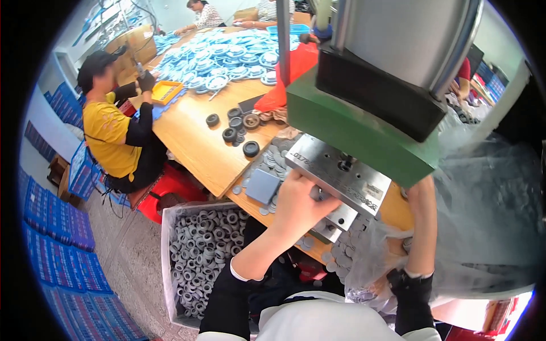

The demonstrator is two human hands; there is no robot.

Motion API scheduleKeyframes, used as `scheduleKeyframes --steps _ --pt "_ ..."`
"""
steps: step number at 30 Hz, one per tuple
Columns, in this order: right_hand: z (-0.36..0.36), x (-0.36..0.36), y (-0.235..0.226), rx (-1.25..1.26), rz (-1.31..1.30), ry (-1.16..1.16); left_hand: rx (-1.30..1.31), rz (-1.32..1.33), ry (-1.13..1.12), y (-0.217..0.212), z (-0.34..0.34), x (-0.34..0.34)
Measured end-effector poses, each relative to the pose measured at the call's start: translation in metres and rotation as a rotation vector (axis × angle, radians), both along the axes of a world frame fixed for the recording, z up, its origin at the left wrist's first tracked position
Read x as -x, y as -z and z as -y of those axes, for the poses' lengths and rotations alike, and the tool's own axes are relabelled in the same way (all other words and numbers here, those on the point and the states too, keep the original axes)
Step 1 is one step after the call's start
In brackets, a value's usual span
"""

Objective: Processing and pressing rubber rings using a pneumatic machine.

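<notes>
My left hand [300, 206] reaches in under the engraved steel plate [341, 176] of a bench press. Its fingers are bent and close together at the gap above the lower steel block [343, 219]. A bit of grey shows between thumb and fingers, too small to name. My right hand [422, 196] is up against the right side of the press's green block [364, 122]. That block hides its fingers. Flat grey discs [274, 162] lie around the press base, and a blue-grey square block [263, 186] rests beside my left hand.
A white-rimmed bin [166, 244] of grey rings stands left of my lap. Clear plastic sheeting [483, 221] covers the right side. Black round parts [229, 134] sit on the table. Beyond is a heap of light-blue parts [227, 57]; a co-worker in yellow [108, 133] sits left.
</notes>
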State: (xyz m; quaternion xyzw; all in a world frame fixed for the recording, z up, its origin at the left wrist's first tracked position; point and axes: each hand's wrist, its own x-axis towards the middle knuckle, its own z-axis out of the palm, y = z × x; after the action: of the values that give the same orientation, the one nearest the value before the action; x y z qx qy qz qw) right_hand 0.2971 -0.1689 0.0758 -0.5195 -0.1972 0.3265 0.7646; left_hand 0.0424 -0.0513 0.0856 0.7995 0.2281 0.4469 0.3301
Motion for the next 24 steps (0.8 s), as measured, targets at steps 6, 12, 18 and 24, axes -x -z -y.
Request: scheduleKeyframes --steps 6,12,18,24 --pt "0.057 0.093 -0.004 0.092 0.456 -0.053 0.039 -0.132 -0.056 0.007 0.013 0.002" --pt "0.031 0.126 0.012 0.085 0.847 -0.037 0.001 -0.067 -0.316 0.034 0.02 0.041" --pt "-0.013 0.148 0.005 0.299 0.849 -0.068 0.193 -0.562 -0.875 0.143 0.017 0.2" --pt "-0.021 0.143 -0.001 0.199 0.827 -0.082 -0.047 -0.351 -0.387 0.111 -0.019 0.133"
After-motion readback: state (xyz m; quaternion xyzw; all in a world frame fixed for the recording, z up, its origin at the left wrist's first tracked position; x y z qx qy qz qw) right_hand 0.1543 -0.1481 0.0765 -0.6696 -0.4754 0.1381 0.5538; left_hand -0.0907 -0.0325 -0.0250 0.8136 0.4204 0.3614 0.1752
